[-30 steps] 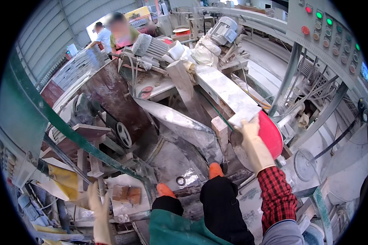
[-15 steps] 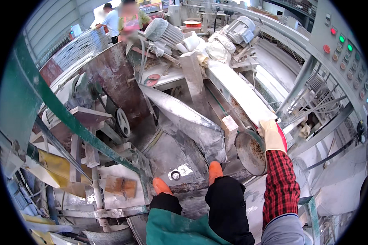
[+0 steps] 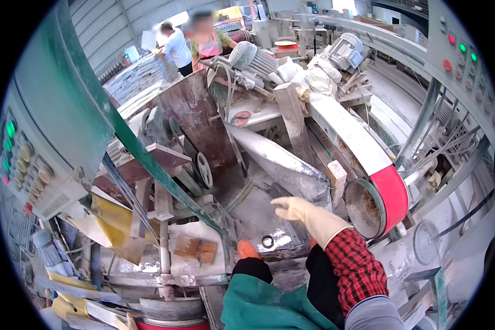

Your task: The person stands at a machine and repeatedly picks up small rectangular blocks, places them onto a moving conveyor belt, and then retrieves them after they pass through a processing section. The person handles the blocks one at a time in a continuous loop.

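Observation:
My right hand (image 3: 305, 215), in a cream rubber glove, reaches leftward in mid-air above the dusty machine bed. Its fingers are stretched out and nothing is in them. To its right, a wide belt (image 3: 389, 193), red at its near end, wraps a rusty round drum (image 3: 364, 206); the hand is apart from both. A long dust-white cover (image 3: 346, 132) runs back from there. At the lower left edge, what looks like the gloved fingertips of my left hand (image 3: 127, 322) show beside another drum (image 3: 171, 309) with a red band; the rest of that hand is out of view.
A control box (image 3: 55, 132) with lit green buttons stands at left, beside a slanting green post (image 3: 148, 165). Another button panel (image 3: 467, 71) is at right. Motors (image 3: 253, 59) and a wooden post (image 3: 294, 118) stand ahead. Two people (image 3: 206, 38) are behind the machine.
My right hand has left the red end of the belt and swung left over the machine bed. The view has turned left, bringing the left control box and lower-left red-banded drum into sight.

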Motion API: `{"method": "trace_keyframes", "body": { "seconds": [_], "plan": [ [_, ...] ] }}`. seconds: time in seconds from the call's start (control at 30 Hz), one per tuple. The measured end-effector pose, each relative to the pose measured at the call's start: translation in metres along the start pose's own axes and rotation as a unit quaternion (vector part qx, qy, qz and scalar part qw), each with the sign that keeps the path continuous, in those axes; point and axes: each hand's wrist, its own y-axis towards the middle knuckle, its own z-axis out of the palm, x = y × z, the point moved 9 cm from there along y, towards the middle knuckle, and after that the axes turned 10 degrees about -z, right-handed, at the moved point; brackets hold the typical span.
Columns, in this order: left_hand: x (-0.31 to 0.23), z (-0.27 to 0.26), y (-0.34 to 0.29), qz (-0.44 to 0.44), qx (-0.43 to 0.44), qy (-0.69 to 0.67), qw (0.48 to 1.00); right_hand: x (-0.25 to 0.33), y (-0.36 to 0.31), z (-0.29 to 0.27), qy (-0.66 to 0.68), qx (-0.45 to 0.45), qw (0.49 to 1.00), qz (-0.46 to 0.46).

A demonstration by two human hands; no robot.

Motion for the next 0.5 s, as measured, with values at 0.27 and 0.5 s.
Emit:
{"method": "trace_keyframes", "body": {
  "seconds": [0.27, 0.5],
  "plan": [
    [0.002, -0.023, -0.052, -0.091, 0.039, -0.154, 0.983, 0.011, -0.006, 0.034, 0.011, 0.085, 0.996, -0.004],
    [-0.137, -0.06, -0.065, 0.085, 0.172, -0.475, 0.859, 0.097, 0.001, 0.036, 0.272, 0.008, 0.962, -0.032]
  ]
}}
